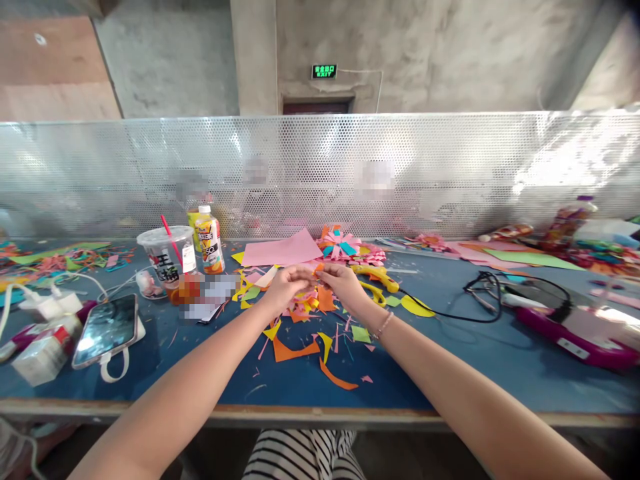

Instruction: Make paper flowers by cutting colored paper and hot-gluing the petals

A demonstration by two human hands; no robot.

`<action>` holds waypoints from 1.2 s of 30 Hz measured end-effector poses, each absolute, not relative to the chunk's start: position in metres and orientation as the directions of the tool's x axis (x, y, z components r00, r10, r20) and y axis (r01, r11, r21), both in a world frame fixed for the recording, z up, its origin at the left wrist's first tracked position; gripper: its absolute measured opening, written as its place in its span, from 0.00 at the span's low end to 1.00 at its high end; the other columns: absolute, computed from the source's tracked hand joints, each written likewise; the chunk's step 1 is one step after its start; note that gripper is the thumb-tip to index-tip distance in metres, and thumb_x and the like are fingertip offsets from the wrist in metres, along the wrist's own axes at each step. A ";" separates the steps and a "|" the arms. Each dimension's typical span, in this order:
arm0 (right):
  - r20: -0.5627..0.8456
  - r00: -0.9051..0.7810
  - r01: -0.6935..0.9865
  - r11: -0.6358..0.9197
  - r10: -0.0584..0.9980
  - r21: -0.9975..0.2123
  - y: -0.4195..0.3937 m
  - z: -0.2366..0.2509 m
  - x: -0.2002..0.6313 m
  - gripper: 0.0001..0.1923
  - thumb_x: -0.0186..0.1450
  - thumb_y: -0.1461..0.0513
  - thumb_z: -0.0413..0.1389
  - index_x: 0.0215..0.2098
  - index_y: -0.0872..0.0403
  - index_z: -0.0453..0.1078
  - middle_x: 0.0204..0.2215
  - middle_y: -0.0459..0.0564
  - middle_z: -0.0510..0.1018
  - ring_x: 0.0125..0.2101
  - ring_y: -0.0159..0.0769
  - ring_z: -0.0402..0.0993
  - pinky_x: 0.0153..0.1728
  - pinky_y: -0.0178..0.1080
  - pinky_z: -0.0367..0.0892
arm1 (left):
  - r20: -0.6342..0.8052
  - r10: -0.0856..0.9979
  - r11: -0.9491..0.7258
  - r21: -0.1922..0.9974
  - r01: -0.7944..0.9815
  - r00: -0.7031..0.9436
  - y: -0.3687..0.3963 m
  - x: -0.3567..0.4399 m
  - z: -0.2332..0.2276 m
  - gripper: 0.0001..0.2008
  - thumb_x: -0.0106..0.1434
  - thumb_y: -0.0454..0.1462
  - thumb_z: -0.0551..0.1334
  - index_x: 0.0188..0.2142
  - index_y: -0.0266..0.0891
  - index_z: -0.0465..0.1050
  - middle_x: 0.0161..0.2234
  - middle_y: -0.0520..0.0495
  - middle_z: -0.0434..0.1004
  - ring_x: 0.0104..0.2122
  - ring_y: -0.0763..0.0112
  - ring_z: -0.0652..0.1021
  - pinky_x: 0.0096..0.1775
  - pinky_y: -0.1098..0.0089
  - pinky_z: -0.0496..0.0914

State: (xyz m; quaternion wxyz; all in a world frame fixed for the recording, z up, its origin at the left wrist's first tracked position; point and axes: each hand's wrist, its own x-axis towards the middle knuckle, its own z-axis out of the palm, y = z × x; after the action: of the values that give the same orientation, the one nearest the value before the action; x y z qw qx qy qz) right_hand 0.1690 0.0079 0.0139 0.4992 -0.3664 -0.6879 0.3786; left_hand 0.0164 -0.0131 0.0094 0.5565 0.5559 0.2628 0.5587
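Over the middle of the blue table, my left hand [289,283] and my right hand [341,285] meet, fingers pinched around a small orange paper piece [319,268]. My fingers partly hide it. Just beneath lie paper scraps, with an orange scrap [327,299] beside my right hand. A yellow tool with a black cord, apparently a glue gun [376,279], rests right of that hand. Behind my hands are a pink paper sheet [285,249] and a pink paper flower with blue parts [341,244]. Orange cuttings [295,349] lie nearer the table's front edge.
On the left stand a plastic cup with a red straw [167,257] and a juice bottle [209,241]; a phone [107,331] lies nearer. At right, a purple power strip [575,337] has cables. A perforated metal screen [320,177] runs along the back.
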 end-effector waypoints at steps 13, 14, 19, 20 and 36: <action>0.391 -0.259 0.140 0.435 0.883 -0.890 0.003 0.016 0.166 0.12 0.50 0.54 0.57 0.22 0.55 0.67 0.18 0.42 0.67 0.20 0.26 0.59 0.22 0.32 0.55 | 0.387 0.911 -0.371 0.920 -0.124 0.145 -0.008 0.016 0.003 0.12 0.48 0.42 0.66 0.27 0.35 0.71 0.21 0.51 0.71 0.23 0.76 0.72 0.28 0.75 0.67; 0.392 -0.256 0.140 0.435 0.884 -0.890 0.002 0.017 0.166 0.13 0.50 0.53 0.57 0.21 0.55 0.67 0.18 0.42 0.67 0.20 0.26 0.59 0.22 0.33 0.56 | 0.402 0.904 -0.389 0.915 -0.108 0.146 -0.008 0.016 0.004 0.12 0.48 0.42 0.65 0.28 0.35 0.72 0.22 0.51 0.71 0.24 0.76 0.72 0.29 0.74 0.67; 0.389 -0.253 0.133 0.430 0.886 -0.893 0.002 0.017 0.167 0.14 0.51 0.53 0.57 0.19 0.55 0.66 0.17 0.42 0.66 0.20 0.26 0.59 0.22 0.32 0.56 | 0.510 0.846 -0.521 0.853 0.035 0.157 -0.007 0.014 0.003 0.09 0.52 0.40 0.62 0.30 0.36 0.72 0.26 0.49 0.73 0.28 0.73 0.73 0.33 0.72 0.67; 0.385 -0.252 0.130 0.425 0.888 -0.896 0.003 0.017 0.167 0.13 0.50 0.53 0.57 0.20 0.55 0.66 0.17 0.42 0.66 0.20 0.26 0.59 0.22 0.32 0.56 | 0.533 0.831 -0.548 0.834 0.070 0.160 -0.007 0.013 0.003 0.08 0.53 0.39 0.62 0.30 0.37 0.72 0.26 0.49 0.73 0.28 0.72 0.73 0.34 0.72 0.67; 0.391 -0.245 0.104 0.425 0.887 -0.899 0.007 0.010 0.165 0.08 0.51 0.58 0.57 0.24 0.55 0.69 0.19 0.43 0.69 0.21 0.28 0.63 0.24 0.32 0.58 | 0.527 0.840 -0.541 0.832 0.121 0.127 -0.009 0.016 0.003 0.07 0.55 0.39 0.59 0.27 0.36 0.67 0.23 0.51 0.69 0.25 0.75 0.70 0.30 0.74 0.64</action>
State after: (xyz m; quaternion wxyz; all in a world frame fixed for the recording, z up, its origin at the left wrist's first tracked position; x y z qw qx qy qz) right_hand 0.1649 0.0066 0.0101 0.4959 -0.3626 -0.6832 0.3948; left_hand 0.0157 -0.0085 0.0030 0.3225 0.6777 0.3543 0.5578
